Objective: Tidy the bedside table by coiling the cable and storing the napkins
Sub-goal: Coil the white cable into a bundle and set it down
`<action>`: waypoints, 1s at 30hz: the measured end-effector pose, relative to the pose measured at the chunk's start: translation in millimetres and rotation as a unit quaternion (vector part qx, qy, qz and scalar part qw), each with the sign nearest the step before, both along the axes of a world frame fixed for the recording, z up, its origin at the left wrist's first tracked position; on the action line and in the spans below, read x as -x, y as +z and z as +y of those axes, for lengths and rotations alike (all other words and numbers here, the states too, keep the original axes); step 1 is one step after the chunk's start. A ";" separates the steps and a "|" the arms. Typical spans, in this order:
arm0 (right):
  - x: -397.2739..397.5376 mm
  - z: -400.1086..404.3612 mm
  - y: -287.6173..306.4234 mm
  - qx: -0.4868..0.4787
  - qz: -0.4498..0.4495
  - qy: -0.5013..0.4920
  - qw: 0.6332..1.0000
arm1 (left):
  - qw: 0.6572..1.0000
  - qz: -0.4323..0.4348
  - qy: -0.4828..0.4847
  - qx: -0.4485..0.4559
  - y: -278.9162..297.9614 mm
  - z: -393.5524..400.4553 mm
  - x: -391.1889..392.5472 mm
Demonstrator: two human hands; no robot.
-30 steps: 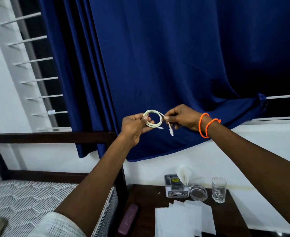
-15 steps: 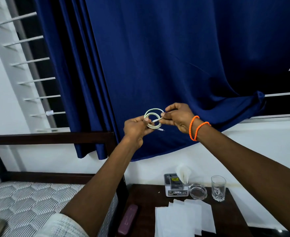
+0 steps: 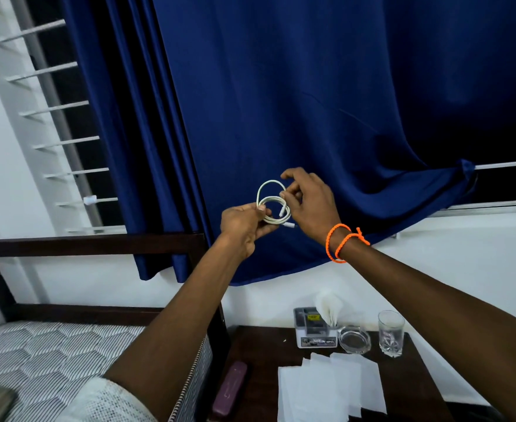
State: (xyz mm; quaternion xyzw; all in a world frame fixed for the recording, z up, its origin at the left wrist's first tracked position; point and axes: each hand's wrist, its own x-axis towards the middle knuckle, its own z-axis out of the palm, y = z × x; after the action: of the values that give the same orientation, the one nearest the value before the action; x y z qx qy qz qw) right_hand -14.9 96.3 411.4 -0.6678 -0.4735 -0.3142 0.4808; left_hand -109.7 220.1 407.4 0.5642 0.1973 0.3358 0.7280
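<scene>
Nearest the camera, a white knitted sleeve [image 3: 110, 400] covers the left upper arm above a mattress [image 3: 46, 357] with a grey hexagon pattern. Beside the bed stands a dark wooden table [image 3: 409, 388], where several white napkins [image 3: 329, 388] lie spread flat and overlapping at the front edge, with a maroon case [image 3: 229, 388] lying to their left. Behind them, along the wall, sit a small white napkin holder [image 3: 313, 330] with folded napkins standing in it, a clear glass ashtray [image 3: 354, 339] and an empty drinking glass [image 3: 391, 333]. Higher and farther out, both arms reach up in front of a blue curtain [image 3: 311, 102]. The left hand [image 3: 243, 223] pinches the bundled loops of a white cable [image 3: 273, 205] between thumb and curled fingers, holding the coil upright in the air well above the table. The right hand [image 3: 307, 202], with orange bracelets [image 3: 342, 242] at the wrist, touches the coil's right side, two fingers pinching a strand while the forefinger lifts free. One plug end sticks out below the coil.
</scene>
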 end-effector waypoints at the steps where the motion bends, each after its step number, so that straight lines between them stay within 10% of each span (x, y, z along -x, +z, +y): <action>1: 1.4 0.4 -0.3 0.006 -0.007 0.000 1.000 | 1.000 -0.003 -0.001 -0.002 0.7 0.3 0.2; 20: -8.4 -4.4 12.5 0.133 0.339 0.095 0.927 | 1.000 0.001 -0.011 -0.021 -8.8 2.7 4.8; 30: -11.5 0.1 8.1 0.030 0.469 0.253 0.845 | 0.996 0.011 -0.059 -0.071 -7.6 2.0 8.5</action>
State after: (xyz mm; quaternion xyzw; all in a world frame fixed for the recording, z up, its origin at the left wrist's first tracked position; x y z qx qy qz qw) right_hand -3.3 96.4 419.5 -0.6066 -0.3532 0.1840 0.6881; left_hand -118.2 222.2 399.8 0.6291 0.1475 0.2992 0.7021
